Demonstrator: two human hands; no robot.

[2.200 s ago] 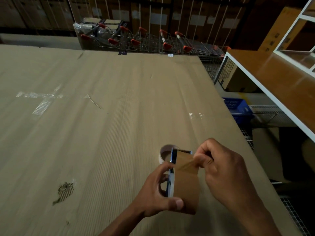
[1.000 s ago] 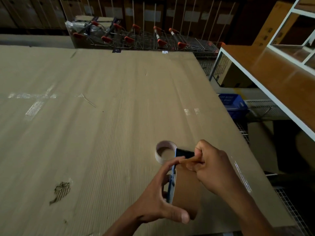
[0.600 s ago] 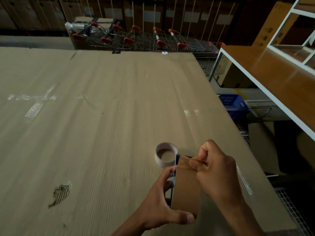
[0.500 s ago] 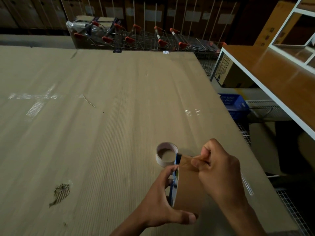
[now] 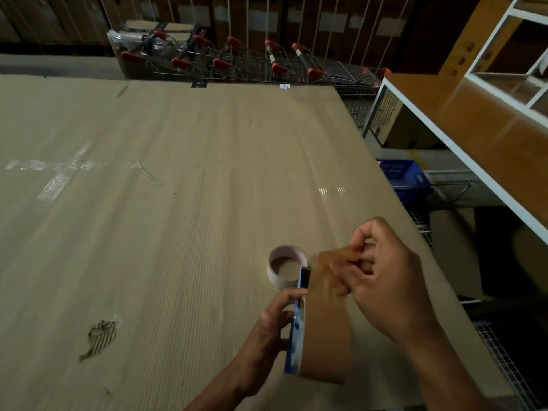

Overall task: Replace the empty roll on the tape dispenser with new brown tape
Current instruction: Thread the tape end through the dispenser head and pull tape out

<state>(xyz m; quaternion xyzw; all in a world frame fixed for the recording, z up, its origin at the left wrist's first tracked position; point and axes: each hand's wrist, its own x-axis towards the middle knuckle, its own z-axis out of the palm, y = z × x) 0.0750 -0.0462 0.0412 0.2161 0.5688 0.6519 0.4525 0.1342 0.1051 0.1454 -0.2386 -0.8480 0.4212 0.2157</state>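
cardboard surface point(image 5: 178, 232), brown tape point(image 5: 326, 336) edge-up

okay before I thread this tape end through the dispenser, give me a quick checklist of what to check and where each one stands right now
1. Old empty roll off the dispenser, lying on the cardboard sheet: ok.
2. New brown tape seated in the blue dispenser: ok.
3. Left hand steadying the dispenser: ok.
4. Loose tape end pinched in the right hand: ok.
5. Tape end flat, not creased: cannot tell, blurred.
6. Tape end past the cutter: cannot tell, hidden.
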